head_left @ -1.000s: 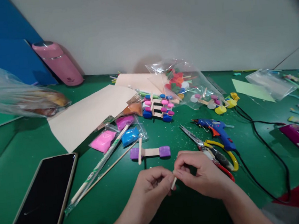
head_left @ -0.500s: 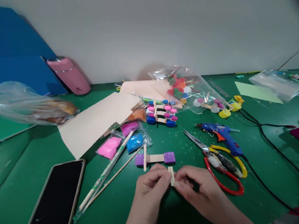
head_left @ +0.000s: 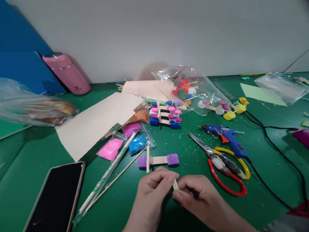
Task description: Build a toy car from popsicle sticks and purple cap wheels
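Observation:
Between my two hands are short wooden craft stick pieces (head_left: 175,185), pressed side by side. My left hand (head_left: 157,191) pinches their upper end, thumb against fingers. My right hand (head_left: 198,195) grips the lower end, its curled fingers partly hiding them. Just beyond my left hand lies a stick model (head_left: 158,160) with purple blocks at both ends and a wooden stick across its left part. To the right of my right hand are red-and-yellow-handled scissors (head_left: 219,162) and a blue glue gun (head_left: 228,138).
A phone (head_left: 50,208) lies front left, with a wrapped straw (head_left: 106,178) and a thin wooden skewer (head_left: 116,178) beside it. Clay packets (head_left: 111,149), finished stick models (head_left: 165,114) and a clear bag (head_left: 195,87) stand farther back. The glue gun's black cord (head_left: 285,158) curves along the right.
My fingers have closed further over the stick pieces, which now tilt and show less. The whole view has shifted slightly; the other things on the table stay in place.

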Tool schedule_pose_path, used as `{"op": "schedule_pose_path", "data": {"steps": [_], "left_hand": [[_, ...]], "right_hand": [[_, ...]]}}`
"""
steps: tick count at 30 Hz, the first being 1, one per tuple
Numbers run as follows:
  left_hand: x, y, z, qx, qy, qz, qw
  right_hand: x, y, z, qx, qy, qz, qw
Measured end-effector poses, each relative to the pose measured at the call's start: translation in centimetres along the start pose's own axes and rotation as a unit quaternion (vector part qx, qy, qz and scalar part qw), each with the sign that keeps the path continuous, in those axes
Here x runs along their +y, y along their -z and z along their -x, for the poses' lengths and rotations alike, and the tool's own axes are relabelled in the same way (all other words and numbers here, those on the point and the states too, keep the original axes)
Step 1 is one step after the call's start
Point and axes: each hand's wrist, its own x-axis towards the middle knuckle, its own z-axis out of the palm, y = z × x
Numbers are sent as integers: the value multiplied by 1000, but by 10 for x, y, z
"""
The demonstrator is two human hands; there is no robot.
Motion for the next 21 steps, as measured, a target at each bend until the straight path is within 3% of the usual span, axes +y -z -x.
{"op": "schedule_pose_path", "data": {"steps": [21], "left_hand": [[2,-2,-1,-5,23,36,999]], "right_hand": [[7,2,0,-3,33,57,998]]}}
